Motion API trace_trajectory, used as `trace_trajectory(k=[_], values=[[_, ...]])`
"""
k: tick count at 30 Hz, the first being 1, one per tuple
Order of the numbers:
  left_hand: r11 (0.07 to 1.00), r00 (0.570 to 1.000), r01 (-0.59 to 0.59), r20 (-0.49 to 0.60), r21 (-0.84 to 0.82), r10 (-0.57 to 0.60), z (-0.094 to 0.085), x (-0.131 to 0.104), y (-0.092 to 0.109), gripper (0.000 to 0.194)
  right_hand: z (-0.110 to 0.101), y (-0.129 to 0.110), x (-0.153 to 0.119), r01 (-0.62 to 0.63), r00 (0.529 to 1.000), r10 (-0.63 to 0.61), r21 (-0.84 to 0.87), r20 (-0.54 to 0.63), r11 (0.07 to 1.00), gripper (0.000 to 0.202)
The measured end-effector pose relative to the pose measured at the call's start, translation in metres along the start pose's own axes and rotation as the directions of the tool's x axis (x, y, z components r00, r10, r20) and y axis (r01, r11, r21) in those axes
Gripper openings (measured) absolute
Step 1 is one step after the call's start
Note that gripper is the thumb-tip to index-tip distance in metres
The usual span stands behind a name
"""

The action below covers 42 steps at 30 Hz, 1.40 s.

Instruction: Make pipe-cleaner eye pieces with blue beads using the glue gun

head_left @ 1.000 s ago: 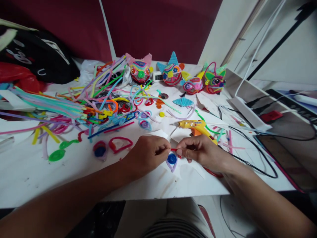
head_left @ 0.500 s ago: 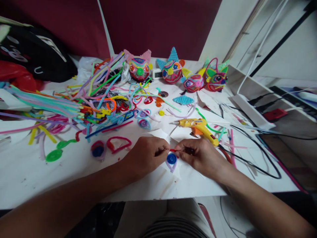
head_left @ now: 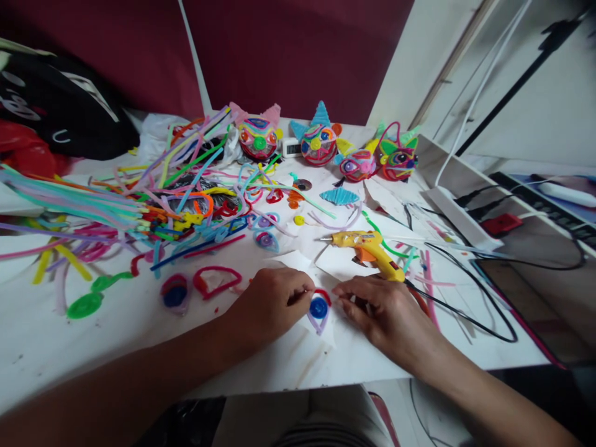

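At the front of the table, a short red pipe cleaner piece [head_left: 323, 294] curves over the top of a blue coil [head_left: 319, 308]. A lilac pipe cleaner outline [head_left: 319, 328] comes to a point below the coil. My left hand [head_left: 282, 302] pinches the left end of the red piece between thumb and fingertips. My right hand [head_left: 376, 305] is just off its right end, thumb and fingers apart and holding nothing. Behind that hand lies a yellow hot glue gun [head_left: 367, 245], nozzle to the left.
Left of my hands lie a red outline [head_left: 216, 282] and a similar blue-and-lilac eye [head_left: 175, 294]. Bundled pipe cleaners [head_left: 79, 202] cover the table's left side. Several decorated balls [head_left: 259, 133] line the back. A black cord [head_left: 470, 310] and a power strip [head_left: 468, 217] are at right.
My right hand has let go of the red piece and moved slightly right. The red piece now bends down around the coil's right side. The view has shifted a little.
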State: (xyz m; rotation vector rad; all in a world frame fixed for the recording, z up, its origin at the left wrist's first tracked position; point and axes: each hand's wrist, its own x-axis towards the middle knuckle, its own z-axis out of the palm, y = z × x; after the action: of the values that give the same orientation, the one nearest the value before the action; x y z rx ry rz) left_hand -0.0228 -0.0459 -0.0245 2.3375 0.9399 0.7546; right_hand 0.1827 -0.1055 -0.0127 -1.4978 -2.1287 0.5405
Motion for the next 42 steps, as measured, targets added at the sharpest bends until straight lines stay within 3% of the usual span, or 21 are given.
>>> trace_trajectory(k=[8,17,28,33,37,42], values=[[0.997,0.999,-0.032,0.026,0.066,0.030,0.003,-0.001,-0.001,0.011,0.015,-0.003,-0.035,0.124,0.958,-0.151,-0.126,-0.242,0.984,0.016],[0.990,0.996,-0.012,0.087,0.139,0.000,0.005,-0.002,-0.003,0.010,0.033,-0.005,-0.057,0.124,0.932,-0.161,-0.134,-0.324,0.983,0.015],[0.987,0.992,0.001,0.121,0.163,-0.021,-0.001,0.002,-0.004,0.009,0.041,-0.009,-0.064,0.088,0.915,-0.140,-0.151,-0.378,0.985,0.016],[0.981,0.989,0.011,0.142,0.193,-0.039,-0.007,0.003,-0.001,0.017,0.042,-0.008,-0.074,0.099,0.884,-0.172,-0.185,-0.435,0.978,0.016],[0.977,0.999,-0.027,-0.013,0.210,0.030,-0.013,0.004,0.000,0.019,0.044,-0.010,-0.088,0.145,0.829,-0.232,-0.205,-0.509,0.968,0.023],[0.970,0.961,-0.094,-0.234,0.224,0.147,-0.022,0.009,0.001,0.020,0.050,-0.010,-0.111,0.194,0.789,-0.287,-0.224,-0.543,0.955,0.034]])
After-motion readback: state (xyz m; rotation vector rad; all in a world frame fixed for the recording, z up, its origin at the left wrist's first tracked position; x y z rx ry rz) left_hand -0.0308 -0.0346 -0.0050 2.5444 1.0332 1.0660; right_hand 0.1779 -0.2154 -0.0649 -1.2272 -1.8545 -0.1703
